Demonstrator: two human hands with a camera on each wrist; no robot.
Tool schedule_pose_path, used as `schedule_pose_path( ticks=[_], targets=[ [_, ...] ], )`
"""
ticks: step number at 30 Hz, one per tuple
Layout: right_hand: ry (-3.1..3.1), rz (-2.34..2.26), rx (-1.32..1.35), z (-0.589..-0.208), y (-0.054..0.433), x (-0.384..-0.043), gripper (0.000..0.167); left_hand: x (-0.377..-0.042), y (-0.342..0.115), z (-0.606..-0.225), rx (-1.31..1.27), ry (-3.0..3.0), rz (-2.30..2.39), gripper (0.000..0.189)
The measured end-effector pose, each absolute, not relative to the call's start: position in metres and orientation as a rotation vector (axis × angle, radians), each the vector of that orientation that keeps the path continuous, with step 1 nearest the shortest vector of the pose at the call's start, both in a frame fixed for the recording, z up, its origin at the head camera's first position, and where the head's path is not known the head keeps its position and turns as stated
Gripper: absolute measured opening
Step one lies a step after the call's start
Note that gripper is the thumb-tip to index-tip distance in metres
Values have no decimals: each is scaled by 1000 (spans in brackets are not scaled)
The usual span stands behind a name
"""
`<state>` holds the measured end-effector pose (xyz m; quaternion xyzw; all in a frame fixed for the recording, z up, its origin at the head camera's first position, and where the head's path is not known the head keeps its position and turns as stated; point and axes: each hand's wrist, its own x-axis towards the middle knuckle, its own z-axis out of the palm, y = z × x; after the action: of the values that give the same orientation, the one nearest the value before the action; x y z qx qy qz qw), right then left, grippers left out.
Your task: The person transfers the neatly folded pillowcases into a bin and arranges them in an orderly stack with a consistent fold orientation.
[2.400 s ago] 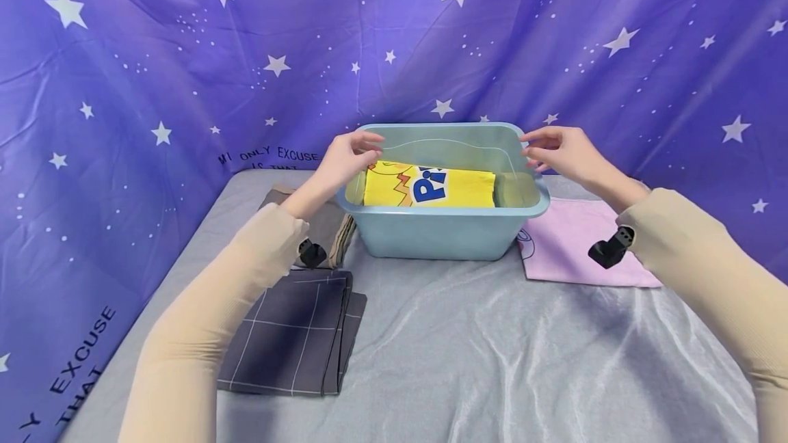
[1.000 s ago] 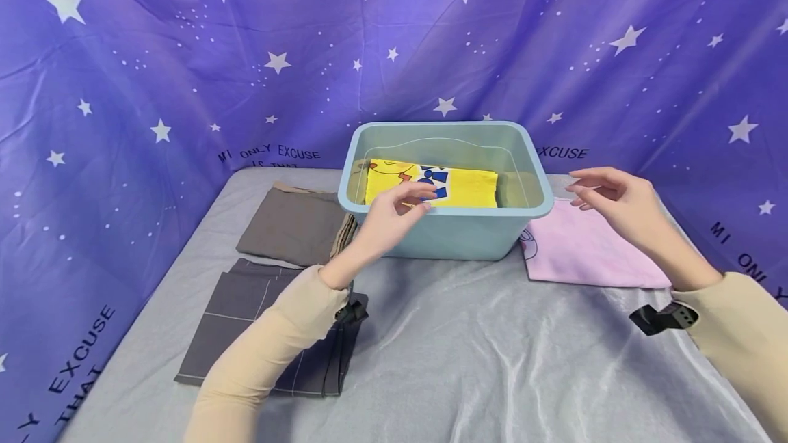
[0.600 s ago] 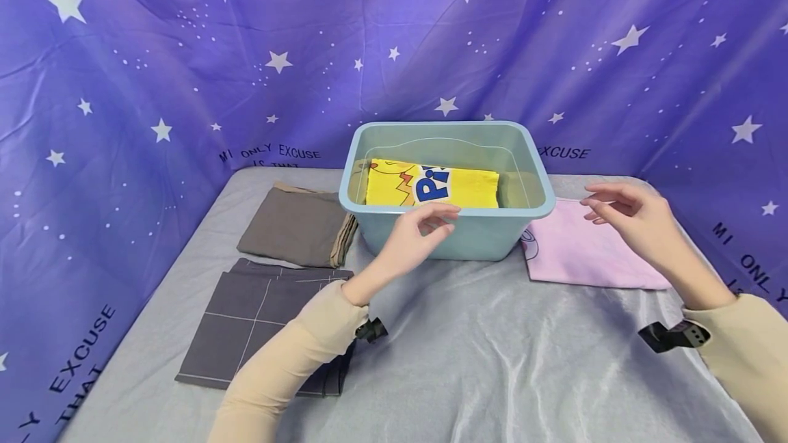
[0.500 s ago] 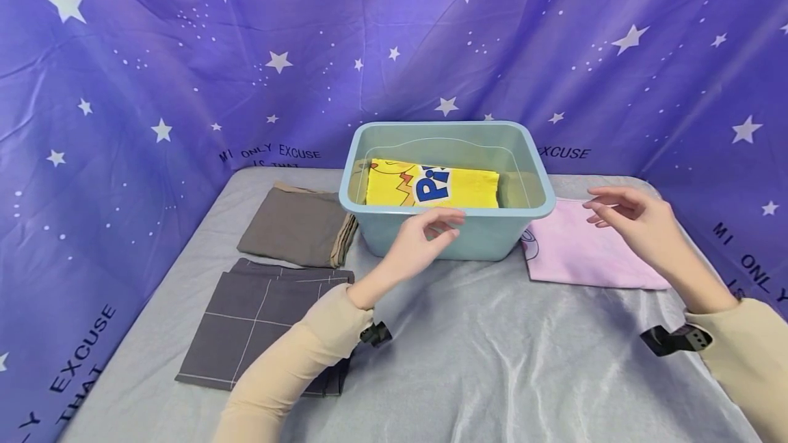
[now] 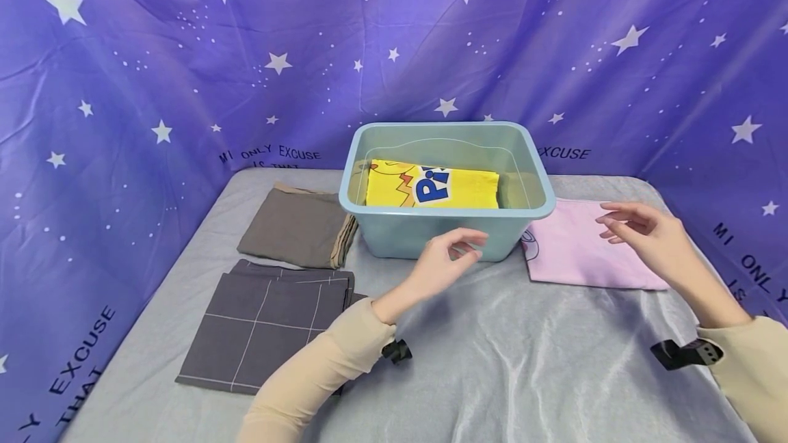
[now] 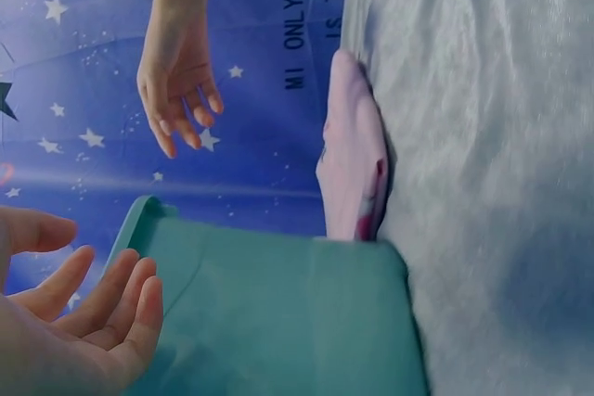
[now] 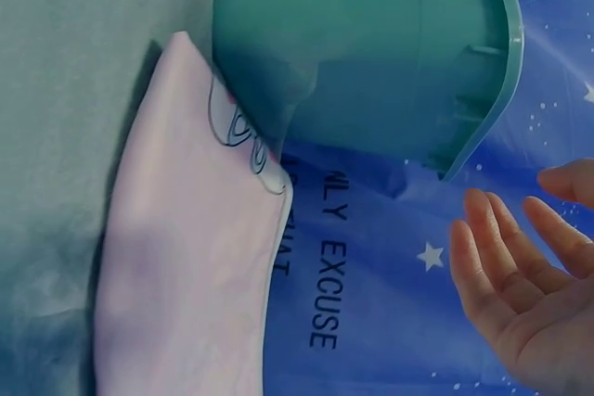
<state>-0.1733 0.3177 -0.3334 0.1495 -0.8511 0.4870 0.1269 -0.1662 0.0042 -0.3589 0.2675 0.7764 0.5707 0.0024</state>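
Observation:
My left hand (image 5: 440,265) hovers in front of the light blue plastic bin (image 5: 394,234), fingers loosely bent and holding nothing. Inside the bin lies a folded yellow cloth (image 5: 464,190) with blue lettering. My right hand (image 5: 652,238) is over a folded pink cloth (image 5: 579,258) to the bin's right, its fingers relaxed and nothing in them. In the right wrist view the pink cloth (image 7: 195,229) lies flat beside the bin (image 7: 325,53), with a cartoon print at its corner. The left wrist view shows both hands apart from the bin (image 6: 278,312).
Left of the bin sits a folded brown cloth (image 5: 295,227). Nearer is a folded dark grey cloth (image 5: 246,327) with white check lines, partly behind the left sleeve. A grey cover (image 5: 511,374) spreads over the table, and a purple starry curtain (image 5: 394,33) hangs behind.
Both hands have come away from the bin's sides. The left hand has moved right and nearer, in front of the bin; the right hand has moved right and nearer, over the pink cloth.

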Motion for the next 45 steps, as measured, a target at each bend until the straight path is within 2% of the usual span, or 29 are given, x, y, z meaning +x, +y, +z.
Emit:
schedule_pose_path(
  ticks=[7,17,27,32,36,42,45],
  targets=[
    [-2450,1486,465,-344,326,-173,42,-164,18,-368,817,2442,1776,26],
    [-2392,1618,601,-379,366,-191,31,-163,34,-382,788,2385,1784,29],
    [-2473,1517,475,-374,366,-180,35,-163,49,-395,724,2405,1793,27],
    [-2498,1483,439,-416,406,-201,33,-161,56,-402,708,2391,1804,28],
    [-2499,1568,450,-434,428,-212,34,-160,63,-409,705,2366,1820,28],
    [-2575,1466,279,-473,461,-230,37,-160,72,-416,672,2346,1841,27],
    [-2569,1442,300,-478,463,-230,38,-159,76,-418,641,2334,1849,27]
  ],
)
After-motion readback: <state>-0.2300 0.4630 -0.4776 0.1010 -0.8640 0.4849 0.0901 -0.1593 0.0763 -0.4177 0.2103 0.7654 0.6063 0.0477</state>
